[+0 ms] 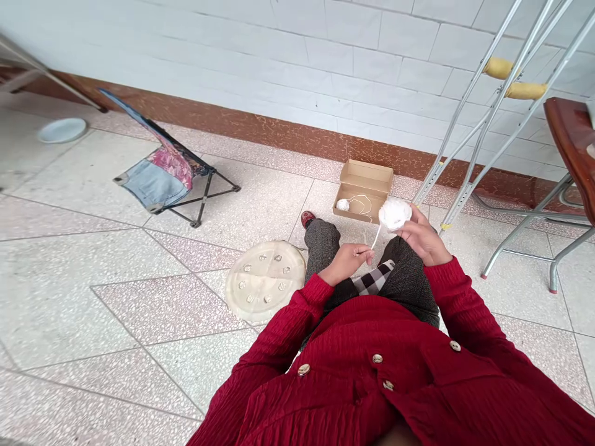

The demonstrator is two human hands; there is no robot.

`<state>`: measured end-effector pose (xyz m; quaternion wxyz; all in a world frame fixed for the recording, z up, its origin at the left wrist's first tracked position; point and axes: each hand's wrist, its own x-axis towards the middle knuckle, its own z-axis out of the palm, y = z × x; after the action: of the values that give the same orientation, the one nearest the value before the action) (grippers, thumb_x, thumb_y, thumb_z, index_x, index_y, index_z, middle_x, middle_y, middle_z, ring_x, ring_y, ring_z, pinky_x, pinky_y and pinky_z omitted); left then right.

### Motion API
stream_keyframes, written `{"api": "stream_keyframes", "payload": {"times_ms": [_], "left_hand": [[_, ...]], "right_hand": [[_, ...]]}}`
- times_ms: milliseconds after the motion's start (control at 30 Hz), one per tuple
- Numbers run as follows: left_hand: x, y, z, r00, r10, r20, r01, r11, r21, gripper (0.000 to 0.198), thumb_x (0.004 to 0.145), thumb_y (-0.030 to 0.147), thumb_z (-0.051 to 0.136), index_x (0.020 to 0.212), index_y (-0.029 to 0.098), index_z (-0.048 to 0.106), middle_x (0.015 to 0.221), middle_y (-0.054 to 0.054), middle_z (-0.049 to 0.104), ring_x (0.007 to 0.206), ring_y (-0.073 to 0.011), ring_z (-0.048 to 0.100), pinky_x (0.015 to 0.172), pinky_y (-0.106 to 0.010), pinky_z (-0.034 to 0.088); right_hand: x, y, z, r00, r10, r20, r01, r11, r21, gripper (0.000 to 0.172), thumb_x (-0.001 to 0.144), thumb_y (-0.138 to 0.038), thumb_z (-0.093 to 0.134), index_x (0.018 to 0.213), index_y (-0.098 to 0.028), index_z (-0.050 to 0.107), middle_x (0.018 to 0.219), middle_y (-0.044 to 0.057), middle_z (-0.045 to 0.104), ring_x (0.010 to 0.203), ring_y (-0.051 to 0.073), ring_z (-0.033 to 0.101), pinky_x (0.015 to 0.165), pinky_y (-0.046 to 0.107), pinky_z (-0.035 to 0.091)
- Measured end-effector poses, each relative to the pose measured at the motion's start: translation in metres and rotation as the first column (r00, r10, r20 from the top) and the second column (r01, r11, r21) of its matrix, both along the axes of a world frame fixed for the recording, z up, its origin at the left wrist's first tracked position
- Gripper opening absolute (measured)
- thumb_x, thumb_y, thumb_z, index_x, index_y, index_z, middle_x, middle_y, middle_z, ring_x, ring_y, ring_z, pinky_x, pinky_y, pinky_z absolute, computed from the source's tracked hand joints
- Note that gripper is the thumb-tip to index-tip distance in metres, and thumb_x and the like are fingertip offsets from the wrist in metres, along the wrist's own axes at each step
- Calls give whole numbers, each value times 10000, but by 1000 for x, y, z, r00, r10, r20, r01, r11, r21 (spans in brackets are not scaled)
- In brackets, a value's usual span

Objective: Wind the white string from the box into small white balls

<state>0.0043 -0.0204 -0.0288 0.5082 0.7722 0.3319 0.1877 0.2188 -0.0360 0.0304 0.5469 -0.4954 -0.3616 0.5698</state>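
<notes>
I sit with my legs stretched out over a tiled floor, in a red buttoned top. My right hand (422,236) is closed around a fluffy white ball of yarn (395,214), held above my knees. My left hand (348,260) pinches the white strand (376,237) that runs down from the ball. Just beyond my feet lies an open cardboard box (363,189) with a smaller white ball and a loose loop of yarn inside.
A round cream tray (264,280) with several small pieces lies on the floor at my left. A folding camp stool (168,170) stands further left, a white plate (62,130) far left. Metal crutches (493,105) lean on the wall, and a wooden chair (569,139) is at right.
</notes>
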Motion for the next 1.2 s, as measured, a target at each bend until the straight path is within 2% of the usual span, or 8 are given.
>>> {"api": "stream_keyframes", "payload": {"times_ms": [100, 200, 267, 400, 567, 833, 1033, 1200], "left_hand": [[-4, -7, 3, 994, -64, -84, 74, 990, 119, 382, 962, 325, 479, 662, 163, 651, 685, -4, 644, 709, -139, 583, 739, -251, 433], [-8, -6, 11, 987, -70, -147, 114, 940, 320, 368, 979, 295, 459, 696, 169, 656, 691, -23, 653, 750, -159, 603, 852, -296, 454], [-13, -1, 17, 985, -55, -164, 123, 888, 442, 343, 992, 278, 445, 761, 173, 676, 752, -39, 687, 786, -165, 624, 959, -343, 441], [-21, 9, 26, 979, 11, -202, 114, 795, 595, 281, 992, 250, 469, 840, 177, 694, 846, -50, 714, 858, -174, 653, 1080, -422, 388], [-22, 2, 26, 979, -22, -204, 147, 766, 626, 269, 1002, 267, 469, 878, 176, 689, 873, -39, 708, 884, -162, 651, 1096, -418, 386], [-17, -26, 30, 995, 44, -87, 0, 894, 447, 367, 993, 346, 487, 724, 158, 653, 717, -20, 652, 772, -154, 586, 827, -285, 460], [-2, -23, 35, 992, 126, -22, -119, 972, 201, 386, 963, 324, 473, 693, 129, 668, 677, -5, 632, 677, -122, 568, 683, -225, 424], [25, -37, 23, 996, 26, -82, -19, 996, 85, 413, 949, 346, 483, 646, 128, 660, 591, 16, 600, 580, -96, 511, 638, -209, 397]], "right_hand": [[5, 15, -20, 928, -165, 333, 165, 986, 28, 612, 566, -280, 784, 1107, -273, 497, 989, 3, 623, 877, 208, 590, 765, 347, 512], [-4, 9, -50, 788, -38, 614, 84, 995, -46, 593, 526, -275, 793, 1056, -243, 529, 901, -9, 616, 787, 196, 565, 749, 344, 477], [-17, -6, -68, 805, 97, 585, -28, 992, -125, 560, 514, -248, 778, 1027, -235, 554, 855, -21, 610, 758, 187, 553, 722, 324, 462], [-40, -34, -85, 954, 245, 174, -195, 945, -261, 534, 536, -192, 728, 1035, -221, 538, 819, -39, 602, 730, 158, 544, 656, 274, 446], [-38, -53, -69, 942, 336, -13, -326, 903, -281, 545, 521, -130, 748, 1030, -210, 568, 816, -40, 595, 751, 143, 527, 649, 249, 445], [-25, -88, -43, 855, 402, -327, -482, 850, -215, 500, 583, -143, 779, 1059, -210, 638, 915, -8, 620, 801, 150, 586, 678, 258, 513], [-12, -85, -17, 873, 296, -388, -344, 937, -59, 527, 629, -169, 748, 1136, -242, 625, 1090, 33, 659, 871, 185, 627, 679, 291, 560], [7, -58, 0, 975, 154, -163, -156, 988, 2, 509, 681, -298, 750, 1153, -265, 564, 1122, 34, 618, 870, 190, 613, 656, 308, 560]]}}
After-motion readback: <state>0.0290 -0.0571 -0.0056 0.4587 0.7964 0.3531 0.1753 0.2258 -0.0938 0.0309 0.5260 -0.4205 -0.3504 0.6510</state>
